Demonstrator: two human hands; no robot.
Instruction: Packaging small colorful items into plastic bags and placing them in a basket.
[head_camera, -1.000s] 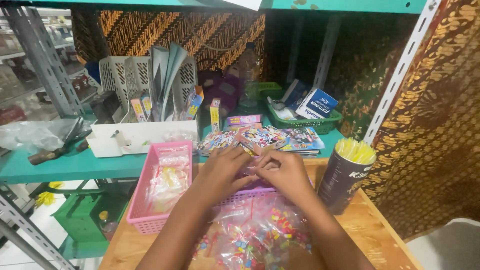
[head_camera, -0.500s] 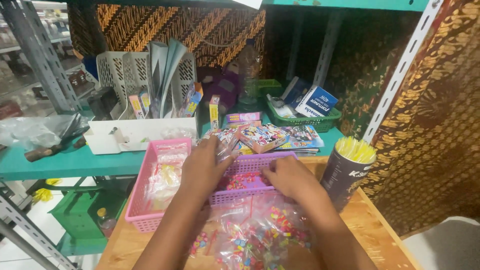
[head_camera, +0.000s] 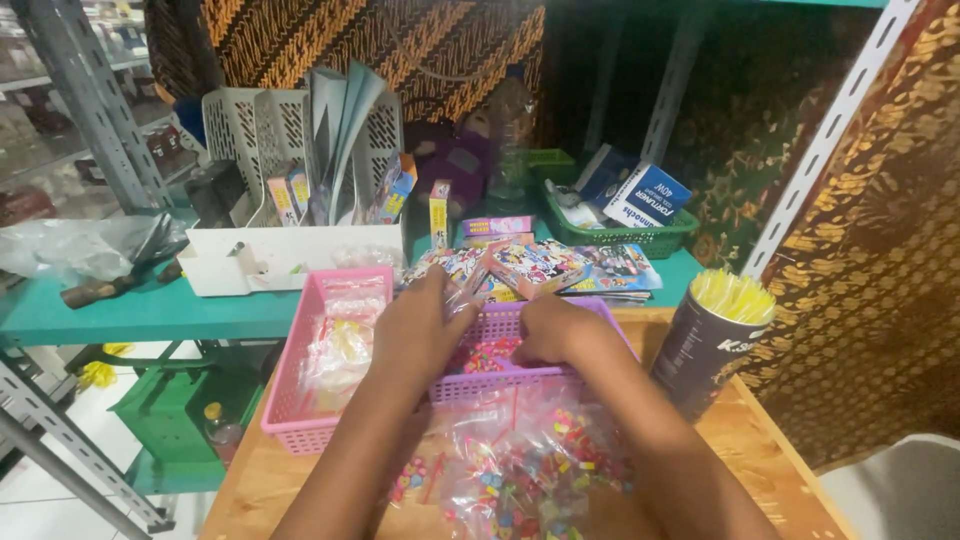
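This looks like a small shop's back counter or stockroom. Slotted grey metal racking (head_camera: 90, 100) stands at the left edge, with more stocked shelves behind it, and a teal shelf (head_camera: 150, 312) runs along the far edge of a wooden table (head_camera: 750, 440). On the shelf sit a white desk organiser (head_camera: 290, 255) with booklets and small boxes, packs of colourful stickers (head_camera: 535, 265) and a green basket (head_camera: 640, 235) of boxed goods. At the table's right edge a dark tub (head_camera: 705, 350) holds yellow straws, and pink (head_camera: 300, 400) and purple baskets (head_camera: 510, 380) carry little clear bags (sorted stock, apparently). Batik cloth (head_camera: 880, 200) drapes the frame.
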